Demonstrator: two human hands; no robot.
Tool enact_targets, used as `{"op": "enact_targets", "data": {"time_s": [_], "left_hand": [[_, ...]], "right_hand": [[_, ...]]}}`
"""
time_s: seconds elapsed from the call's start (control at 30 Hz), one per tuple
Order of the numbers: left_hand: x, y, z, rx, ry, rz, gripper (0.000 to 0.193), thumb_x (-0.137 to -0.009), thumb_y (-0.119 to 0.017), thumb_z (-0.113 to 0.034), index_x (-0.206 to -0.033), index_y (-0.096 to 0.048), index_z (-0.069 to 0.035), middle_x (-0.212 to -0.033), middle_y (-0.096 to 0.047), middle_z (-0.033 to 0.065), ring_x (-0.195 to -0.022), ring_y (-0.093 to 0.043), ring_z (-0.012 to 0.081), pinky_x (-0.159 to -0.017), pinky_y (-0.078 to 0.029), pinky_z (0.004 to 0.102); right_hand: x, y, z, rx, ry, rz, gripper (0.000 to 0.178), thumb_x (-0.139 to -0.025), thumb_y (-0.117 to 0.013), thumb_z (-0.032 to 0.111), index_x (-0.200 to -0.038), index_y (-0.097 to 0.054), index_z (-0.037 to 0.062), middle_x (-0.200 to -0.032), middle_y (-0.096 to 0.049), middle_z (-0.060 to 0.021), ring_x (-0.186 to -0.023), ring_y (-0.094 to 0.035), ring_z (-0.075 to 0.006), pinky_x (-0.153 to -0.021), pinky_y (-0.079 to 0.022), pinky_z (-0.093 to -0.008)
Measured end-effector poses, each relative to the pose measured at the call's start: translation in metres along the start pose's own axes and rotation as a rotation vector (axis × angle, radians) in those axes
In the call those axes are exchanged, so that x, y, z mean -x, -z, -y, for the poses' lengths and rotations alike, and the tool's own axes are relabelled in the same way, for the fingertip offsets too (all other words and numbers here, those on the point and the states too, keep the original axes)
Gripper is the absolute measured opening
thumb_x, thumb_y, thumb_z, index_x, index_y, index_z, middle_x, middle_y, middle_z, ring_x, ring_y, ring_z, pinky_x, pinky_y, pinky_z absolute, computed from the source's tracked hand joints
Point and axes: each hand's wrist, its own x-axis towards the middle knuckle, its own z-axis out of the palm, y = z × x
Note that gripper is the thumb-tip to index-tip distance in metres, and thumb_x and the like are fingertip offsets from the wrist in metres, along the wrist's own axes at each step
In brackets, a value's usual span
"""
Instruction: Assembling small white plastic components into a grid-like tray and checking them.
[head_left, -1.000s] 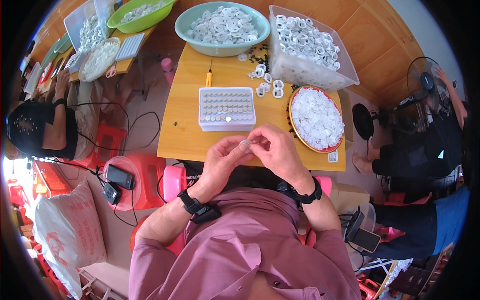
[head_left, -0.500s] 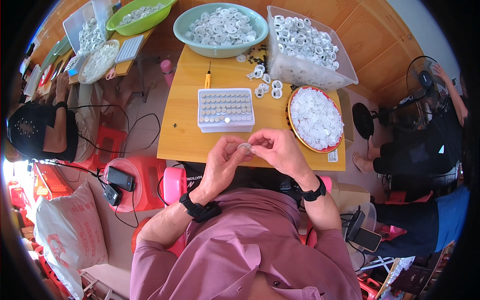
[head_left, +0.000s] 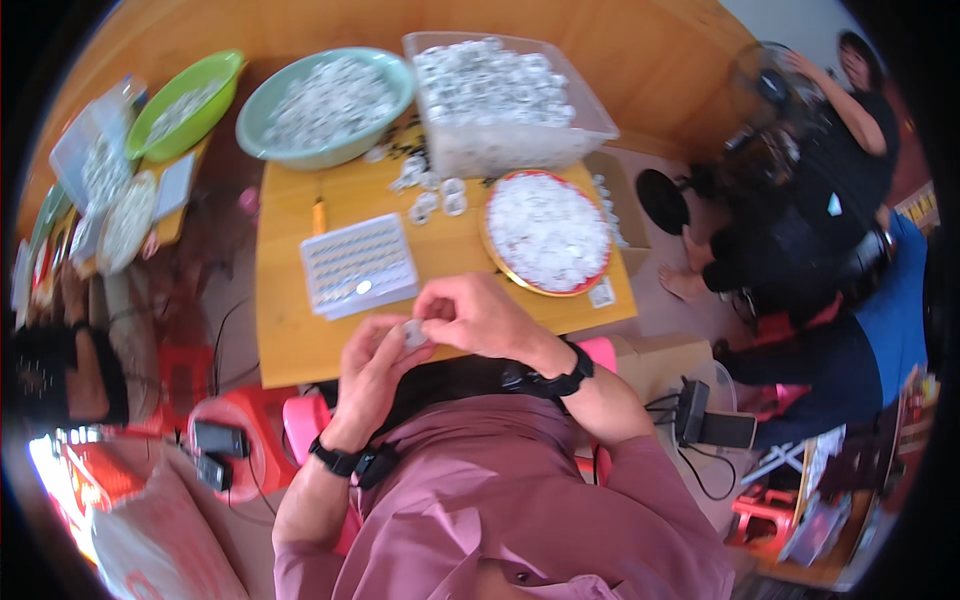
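A small round white plastic piece is held just over the table's near edge. My left hand is closed on it, thumb and fingers around its side. Bent inward from the right, my right hand has its fingertips pinched at the piece's upper right edge; motion blur hides the fine detail. Just beyond my hands is a white box with rows of small round metal discs. To their right sits a red-and-yellow rimmed round tray, heaped with small translucent white pieces.
On the wooden table are a blue-green basin and a clear bin, both full of white parts. A yellow-handled tool and loose white rings lie there too. Other people sit left and right; a fan stands right.
The whole view has swung, so the table now appears further left and tilted. The white piece now shows its flat face between my fingers, and my right hand sits more on top.
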Motion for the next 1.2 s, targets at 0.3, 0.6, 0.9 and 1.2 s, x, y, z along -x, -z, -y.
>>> {"op": "enact_targets", "data": {"time_s": [0.3,0.6,0.9,1.2], "left_hand": [[0.000,-0.008,-0.002,0.206,-0.049,0.101,0.029,-0.097,-0.065,-0.012,-0.123,-0.054,-0.004,-0.116,-0.064,0.0105,-0.109,-0.066,0.0214,-0.100,-0.055,0.0390],[0.001,0.005,0.007,0.261,0.002,0.160,0.033,-0.099,-0.063,-0.019,-0.126,-0.053,-0.003,-0.121,-0.063,0.0104,-0.113,-0.064,0.0199,-0.102,-0.052,0.0383],[0.000,0.005,0.009,0.325,0.034,0.209,0.029,-0.100,-0.063,-0.017,-0.124,-0.055,-0.004,-0.118,-0.064,0.0096,-0.111,-0.064,0.0186,-0.100,-0.052,0.0368],[-0.002,0.010,0.007,0.361,0.061,0.200,0.042,-0.094,-0.071,-0.024,-0.128,-0.052,-0.005,-0.118,-0.064,0.0083,-0.112,-0.065,0.0197,-0.102,-0.052,0.0367]], "right_hand": [[0.016,-0.014,0.014,0.503,0.530,-0.231,0.023,-0.079,-0.069,0.009,-0.102,-0.071,0.0069,-0.091,-0.068,-0.0091,-0.083,-0.067,-0.0293,-0.076,-0.053,-0.0396],[0.016,-0.013,0.014,0.512,0.496,-0.164,0.022,-0.079,-0.069,0.011,-0.101,-0.074,0.0092,-0.087,-0.071,-0.0093,-0.080,-0.068,-0.0285,-0.074,-0.053,-0.0407],[0.015,-0.006,0.023,0.511,0.432,-0.092,0.026,-0.078,-0.072,0.011,-0.103,-0.073,0.0067,-0.088,-0.071,-0.0101,-0.078,-0.068,-0.0290,-0.068,-0.055,-0.0386],[0.011,-0.009,0.028,0.496,0.444,-0.070,0.029,-0.076,-0.072,0.006,-0.105,-0.073,0.0064,-0.084,-0.070,-0.0083,-0.075,-0.068,-0.0266,-0.066,-0.054,-0.0376]]}}
